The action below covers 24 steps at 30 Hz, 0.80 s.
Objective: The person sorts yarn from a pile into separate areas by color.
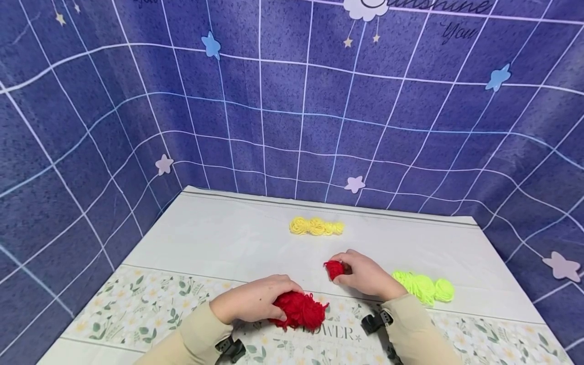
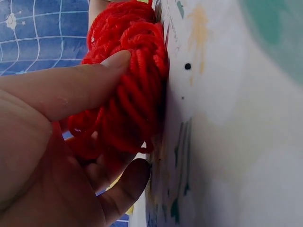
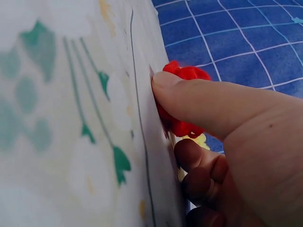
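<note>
My left hand [image 1: 257, 298] grips a bundle of red yarn [image 1: 301, 310] lying on the flowered strip of the table cover. In the left wrist view the thumb presses the looped strands of that bundle [image 2: 137, 71] from one side, with fingers round the other. My right hand [image 1: 363, 274] holds a smaller ball of red yarn [image 1: 334, 269] farther back, on the white part of the cover. Seen from the right wrist, the thumb lies across this small ball [image 3: 187, 73], hiding much of it. The two red pieces are apart.
A row of yellow yarn balls [image 1: 317, 226] lies toward the back of the table [image 1: 219, 228]. Bright green yarn [image 1: 424, 288] sits just right of my right wrist. A blue gridded curtain [image 1: 283, 116] with stars encloses the back and sides.
</note>
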Motion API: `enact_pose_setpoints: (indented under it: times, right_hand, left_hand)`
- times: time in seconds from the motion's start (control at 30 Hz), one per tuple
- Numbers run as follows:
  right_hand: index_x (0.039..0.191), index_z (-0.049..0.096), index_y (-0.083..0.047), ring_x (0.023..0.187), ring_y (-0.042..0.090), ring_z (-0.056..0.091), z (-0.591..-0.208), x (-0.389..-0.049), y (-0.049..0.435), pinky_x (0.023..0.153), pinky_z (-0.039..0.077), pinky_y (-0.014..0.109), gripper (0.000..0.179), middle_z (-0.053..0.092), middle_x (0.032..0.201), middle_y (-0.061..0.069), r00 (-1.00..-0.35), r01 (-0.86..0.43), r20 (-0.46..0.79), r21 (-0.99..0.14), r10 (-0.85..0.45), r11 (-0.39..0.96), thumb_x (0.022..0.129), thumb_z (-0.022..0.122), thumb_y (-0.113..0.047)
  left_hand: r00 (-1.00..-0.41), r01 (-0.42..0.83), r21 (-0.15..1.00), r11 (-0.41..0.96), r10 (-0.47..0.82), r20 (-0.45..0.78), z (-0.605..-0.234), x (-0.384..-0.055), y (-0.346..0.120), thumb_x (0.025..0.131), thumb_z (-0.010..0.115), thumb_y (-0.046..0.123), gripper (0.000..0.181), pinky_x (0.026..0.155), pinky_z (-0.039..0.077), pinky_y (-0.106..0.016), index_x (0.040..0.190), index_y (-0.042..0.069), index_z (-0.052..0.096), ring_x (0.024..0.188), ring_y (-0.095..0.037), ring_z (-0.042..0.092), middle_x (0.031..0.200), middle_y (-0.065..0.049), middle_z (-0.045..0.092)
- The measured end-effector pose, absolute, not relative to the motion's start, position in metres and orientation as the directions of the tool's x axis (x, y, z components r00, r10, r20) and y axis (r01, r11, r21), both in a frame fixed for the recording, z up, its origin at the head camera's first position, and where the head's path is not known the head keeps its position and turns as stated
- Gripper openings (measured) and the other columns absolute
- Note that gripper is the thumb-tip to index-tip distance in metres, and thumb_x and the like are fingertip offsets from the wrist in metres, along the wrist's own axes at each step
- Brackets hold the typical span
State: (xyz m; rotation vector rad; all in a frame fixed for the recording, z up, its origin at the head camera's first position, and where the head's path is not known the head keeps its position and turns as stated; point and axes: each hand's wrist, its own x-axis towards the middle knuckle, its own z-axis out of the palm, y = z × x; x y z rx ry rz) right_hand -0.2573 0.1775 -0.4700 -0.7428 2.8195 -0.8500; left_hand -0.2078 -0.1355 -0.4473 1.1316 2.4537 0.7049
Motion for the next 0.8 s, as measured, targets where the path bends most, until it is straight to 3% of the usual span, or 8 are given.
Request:
enact_pose_setpoints:
  times: [0.4,0.8]
  right_hand:
    - [0.115,0.070,-0.030,0.082,0.011,0.053,-0.473,-0.258,0.182,0.079,0.047,0.035,0.034,0.055,0.092,-0.011,-0.878,-0.424,0.053,-0.550,-0.476,0.720,0.084,0.080,-0.021]
    - [0.120,0.070,-0.027,0.082,0.012,0.053,-0.471,-0.256,0.179,0.077,0.047,0.035,0.035,0.056,0.094,-0.011,-0.880,-0.413,0.043,-0.561,-0.473,0.717,0.086,0.080,-0.024]
  left_hand:
    - [-0.614,0.630,0.548,0.550,0.785,-0.082,-0.450,-0.208,-0.133,0.095,0.071,0.011,0.043,0.101,0.047,-0.029,0.133,0.027,0.060,0.117,-0.002,0.053,0.122,0.016,0.057]
    - [-0.652,0.611,0.568,0.552,0.757,-0.034,-0.440,-0.215,-0.150,0.095,0.068,0.004,0.042,0.093,0.047,-0.028,0.129,0.027,0.062,0.105,-0.002,0.054,0.116,0.016,0.057]
